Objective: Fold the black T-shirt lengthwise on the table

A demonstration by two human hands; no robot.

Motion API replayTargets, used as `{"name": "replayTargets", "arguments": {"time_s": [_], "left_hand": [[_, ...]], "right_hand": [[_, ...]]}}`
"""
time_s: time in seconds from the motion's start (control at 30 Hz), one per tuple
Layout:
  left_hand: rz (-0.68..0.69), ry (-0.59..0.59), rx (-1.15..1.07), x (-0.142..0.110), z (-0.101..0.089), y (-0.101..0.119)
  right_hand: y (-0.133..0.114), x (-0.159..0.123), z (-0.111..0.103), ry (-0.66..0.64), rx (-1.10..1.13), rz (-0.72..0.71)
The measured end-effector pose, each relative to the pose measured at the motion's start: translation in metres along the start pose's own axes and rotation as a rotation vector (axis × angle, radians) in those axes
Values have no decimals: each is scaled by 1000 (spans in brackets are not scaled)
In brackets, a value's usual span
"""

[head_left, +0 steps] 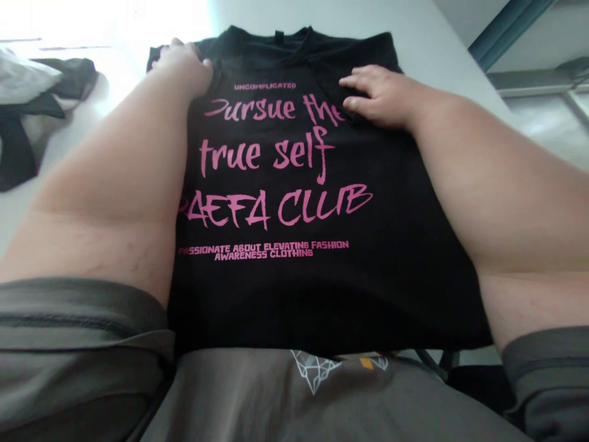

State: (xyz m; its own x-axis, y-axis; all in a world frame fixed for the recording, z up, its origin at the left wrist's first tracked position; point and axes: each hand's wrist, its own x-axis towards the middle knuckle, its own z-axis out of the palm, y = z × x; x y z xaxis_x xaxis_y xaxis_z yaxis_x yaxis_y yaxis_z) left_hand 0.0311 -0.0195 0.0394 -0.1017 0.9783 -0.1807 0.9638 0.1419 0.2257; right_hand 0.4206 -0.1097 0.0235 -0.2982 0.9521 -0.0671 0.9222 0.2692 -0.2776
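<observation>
A black T-shirt (pixel 285 294) with pink lettering lies spread front side up on a white table, its collar at the far end and its hem at my body. On the shirt's upper left, by the sleeve, rests my left hand (pixel 183 69), fingers spread over the cloth. My right hand (pixel 380 95) lies on the upper right of the chest, fingers stretched inward over a fold of black cloth and partly covering the end of the top line of script. Neither hand visibly grips the fabric.
Crumpled white and black cloth (pixel 41 98) lies on the table (pixel 414 24) at the left. The table's right edge slopes down past my right arm. Beyond it, at the upper right, are a blue-grey bar (pixel 510 24) and a pale frame. My grey shirt touches the near side.
</observation>
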Motion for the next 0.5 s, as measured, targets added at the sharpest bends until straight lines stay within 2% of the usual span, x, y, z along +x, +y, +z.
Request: {"name": "replayTargets", "arguments": {"time_s": [0.07, 0.23, 0.5], "left_hand": [[72, 117, 3, -1, 4, -3], [46, 159, -56, 4, 11, -5], [-170, 208, -202, 9, 7, -19]], "right_hand": [[5, 3, 3, 12, -3, -16], [21, 13, 10, 39, 34, -58], [25, 14, 10, 13, 21, -66]]}}
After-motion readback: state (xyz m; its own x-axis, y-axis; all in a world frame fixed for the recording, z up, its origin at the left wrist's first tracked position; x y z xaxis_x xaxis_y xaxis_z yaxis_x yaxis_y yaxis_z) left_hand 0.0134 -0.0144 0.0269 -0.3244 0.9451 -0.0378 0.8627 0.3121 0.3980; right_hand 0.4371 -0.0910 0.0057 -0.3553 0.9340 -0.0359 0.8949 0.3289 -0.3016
